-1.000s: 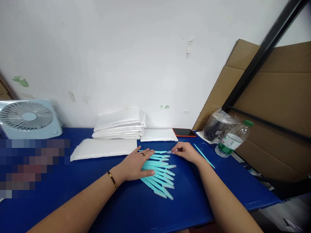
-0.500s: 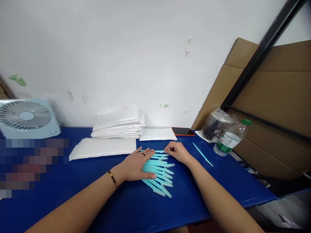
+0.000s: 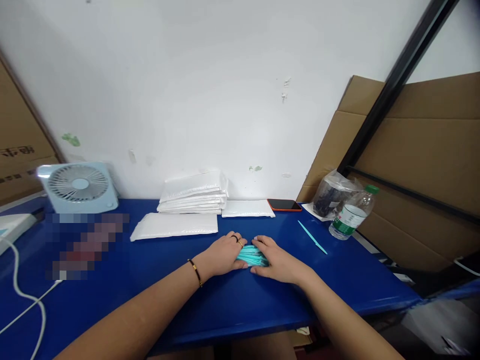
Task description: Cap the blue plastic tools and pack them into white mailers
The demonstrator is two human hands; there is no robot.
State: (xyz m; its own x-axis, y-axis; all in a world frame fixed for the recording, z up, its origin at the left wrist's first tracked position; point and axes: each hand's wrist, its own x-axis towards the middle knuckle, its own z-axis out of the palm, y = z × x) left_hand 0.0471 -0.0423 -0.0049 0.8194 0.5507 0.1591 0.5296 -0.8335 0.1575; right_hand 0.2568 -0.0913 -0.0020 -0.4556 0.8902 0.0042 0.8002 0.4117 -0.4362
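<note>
Turquoise eyebrow razors (image 3: 252, 255) lie gathered in a compact bundle on the blue table, their ends hidden by my fingers. My left hand (image 3: 227, 254) closes around the left end of the bundle, thumb on the near side and fingers on the far side. From the right, my right hand (image 3: 276, 259) cups the other end in the same way. Farther right, a single eyebrow razor (image 3: 312, 237) rests apart on the table, touched by neither hand.
Behind my hands are a stack of white padded packets (image 3: 193, 194), two more flat packets, and a phone (image 3: 284, 205). A bottle (image 3: 350, 216) and a bagged dark item (image 3: 330, 196) stand at right. A light-blue fan (image 3: 80, 185) is at left, with a white cable (image 3: 17, 270) nearby.
The fanned-out eyebrow razors have been drawn together into a narrow bundle. My left hand has gone from lying flat on them to gripping, and my right hand has moved onto their other end.
</note>
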